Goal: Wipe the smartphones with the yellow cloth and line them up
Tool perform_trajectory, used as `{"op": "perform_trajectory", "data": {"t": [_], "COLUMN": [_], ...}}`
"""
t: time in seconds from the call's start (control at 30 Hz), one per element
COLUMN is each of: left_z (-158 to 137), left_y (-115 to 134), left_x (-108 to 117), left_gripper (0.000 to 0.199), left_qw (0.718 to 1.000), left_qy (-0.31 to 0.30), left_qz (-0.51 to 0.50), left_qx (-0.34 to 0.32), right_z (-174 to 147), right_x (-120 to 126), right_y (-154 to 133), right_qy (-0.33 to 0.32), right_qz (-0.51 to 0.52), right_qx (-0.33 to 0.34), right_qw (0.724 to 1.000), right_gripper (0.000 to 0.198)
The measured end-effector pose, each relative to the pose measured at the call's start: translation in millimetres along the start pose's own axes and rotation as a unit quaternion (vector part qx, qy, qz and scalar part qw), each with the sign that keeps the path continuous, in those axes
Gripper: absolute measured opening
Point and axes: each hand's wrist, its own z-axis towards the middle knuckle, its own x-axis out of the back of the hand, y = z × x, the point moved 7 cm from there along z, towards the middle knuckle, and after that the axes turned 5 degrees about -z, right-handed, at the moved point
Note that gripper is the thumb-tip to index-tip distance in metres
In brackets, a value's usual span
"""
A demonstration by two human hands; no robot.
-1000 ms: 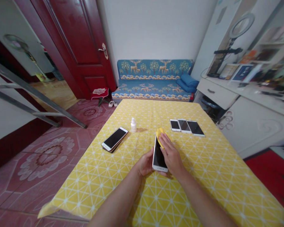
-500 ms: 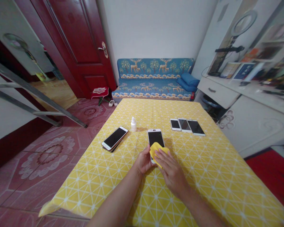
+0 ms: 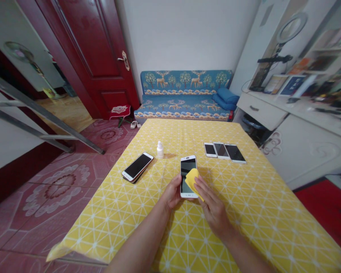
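My left hand point(image 3: 173, 192) grips a white smartphone point(image 3: 184, 186) by its left edge, with the fingers passing underneath. The phone's dark screen faces up and its top end points away from me. My right hand point(image 3: 212, 204) is closed on a folded yellow cloth point(image 3: 192, 178), which lies against the right part of the screen. Left of the phone, another white-framed smartphone point(image 3: 138, 166) rests on something dark and thin, perhaps a second phone or a case. Behind it stands a small white bottle point(image 3: 160, 150), upright with its cap on.
A yellow patterned cloth point(image 3: 108, 227) covers the table. Toward the back right, a small phone point(image 3: 210, 149), a middle phone point(image 3: 221, 150) and a larger phone point(image 3: 235, 153) lie side by side. Beyond the table are a blue sofa point(image 3: 182, 104) and a white desk point(image 3: 268, 113).
The cloth and my right hand have shifted slightly to the right, uncovering the phone's lower left screen. The phone is turned a little and now sits straighter. Other things stay put.
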Motion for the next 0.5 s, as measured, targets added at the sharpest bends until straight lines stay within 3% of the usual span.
{"op": "perform_trajectory", "data": {"t": [0.1, 0.3, 0.5], "left_z": [-2.4, -3.5, -3.4], "left_y": [2.4, -2.8, -8.0], "left_x": [-11.5, -19.9, -19.8], "left_gripper": [0.037, 0.048, 0.043], "left_qw": [1.0, 0.997, 0.994], "left_qy": [-0.011, -0.036, -0.07], "left_qz": [0.018, 0.072, 0.077], "left_qx": [-0.022, 0.009, 0.026], "right_z": [11.3, 34.7, 51.6], "right_x": [4.4, 17.4, 26.6], "right_y": [5.7, 14.2, 24.1], "right_qy": [0.025, 0.087, 0.15], "right_qz": [0.017, 0.065, 0.168], "right_qx": [-0.029, -0.084, -0.182], "right_qw": [0.999, 0.991, 0.957], "right_gripper": [0.048, 0.04, 0.033]}}
